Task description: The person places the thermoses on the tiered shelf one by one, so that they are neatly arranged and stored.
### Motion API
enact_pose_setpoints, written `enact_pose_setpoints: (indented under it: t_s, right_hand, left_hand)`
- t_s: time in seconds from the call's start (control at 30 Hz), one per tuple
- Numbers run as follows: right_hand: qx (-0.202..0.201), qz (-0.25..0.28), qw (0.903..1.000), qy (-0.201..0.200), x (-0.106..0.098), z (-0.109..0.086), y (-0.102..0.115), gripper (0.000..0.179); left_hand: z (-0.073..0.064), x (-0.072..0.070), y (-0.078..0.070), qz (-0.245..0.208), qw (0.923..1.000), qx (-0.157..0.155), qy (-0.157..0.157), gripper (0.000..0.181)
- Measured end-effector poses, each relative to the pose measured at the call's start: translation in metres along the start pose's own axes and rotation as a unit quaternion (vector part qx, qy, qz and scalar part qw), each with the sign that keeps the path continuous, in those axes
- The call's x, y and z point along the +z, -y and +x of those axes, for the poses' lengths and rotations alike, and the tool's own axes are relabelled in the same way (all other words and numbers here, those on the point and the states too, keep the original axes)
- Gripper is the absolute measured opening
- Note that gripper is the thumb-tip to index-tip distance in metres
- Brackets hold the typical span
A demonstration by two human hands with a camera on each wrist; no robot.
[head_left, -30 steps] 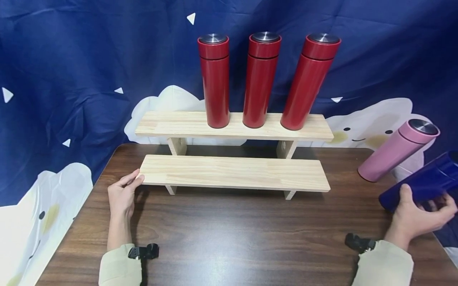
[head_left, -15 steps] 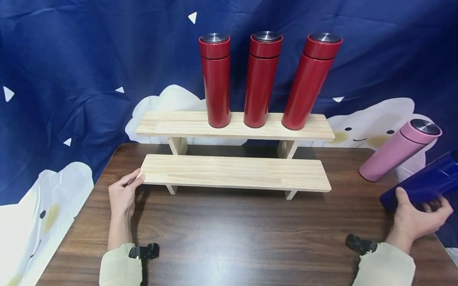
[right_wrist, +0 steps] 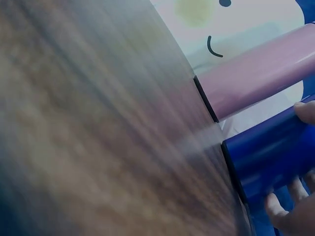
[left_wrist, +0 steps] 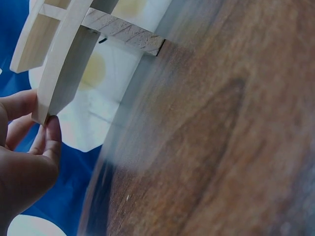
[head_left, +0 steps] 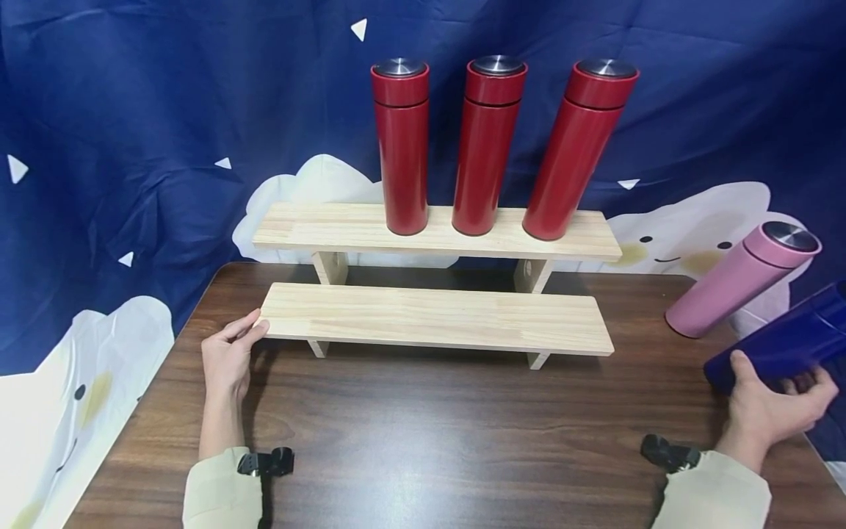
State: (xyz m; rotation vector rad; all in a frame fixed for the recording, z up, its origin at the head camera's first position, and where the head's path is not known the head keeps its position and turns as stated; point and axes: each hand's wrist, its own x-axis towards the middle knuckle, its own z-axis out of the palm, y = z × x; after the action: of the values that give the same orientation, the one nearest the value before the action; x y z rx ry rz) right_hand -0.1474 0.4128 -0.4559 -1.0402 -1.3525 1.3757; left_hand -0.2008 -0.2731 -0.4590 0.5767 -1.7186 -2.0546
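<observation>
My left hand (head_left: 228, 360) pinches the left front corner of the lower tier of a two-tier wooden shelf (head_left: 436, 316); in the left wrist view, thumb and fingers meet on the board's end (left_wrist: 44, 105). At the table's right side my right hand (head_left: 773, 408) grips the lower part of a dark blue thermos (head_left: 786, 349), thumb on the near side and fingers curled around. Its base meets the tabletop in the right wrist view, and its lid is cut off in the head view. Just behind it stands a pink thermos (head_left: 736, 283) with a steel lid.
Three red thermoses stand upright on the upper tier: left (head_left: 405, 158), middle (head_left: 487, 158) and right (head_left: 575, 162). Brown wooden tabletop (head_left: 429, 433) lies before the shelf. A blue curtain (head_left: 165, 88) with cloud figures hangs behind.
The head view has shifted slightly. My right thumb sits a little lower on the blue thermos than a second ago. My left hand keeps its hold on the shelf, and the bottles stay in place.
</observation>
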Motion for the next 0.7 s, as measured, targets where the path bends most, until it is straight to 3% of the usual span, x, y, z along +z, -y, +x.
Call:
enact_pose_setpoints:
  t_s: [0.3,0.7]
  right_hand:
    - [0.001,-0.004,0.9999,0.012,-0.0019,0.0004,0.0015,0.075]
    - [-0.075,-0.033,0.9962,0.029,-0.0015,-0.0024,0.0006,0.071]
  left_hand:
    - [0.0002,0.0011,0.0003,0.000,1.0000,0.005,-0.003,0.034]
    - [-0.0008,0.0010,0.0004,-0.003,1.0000,0.007,-0.001,0.032]
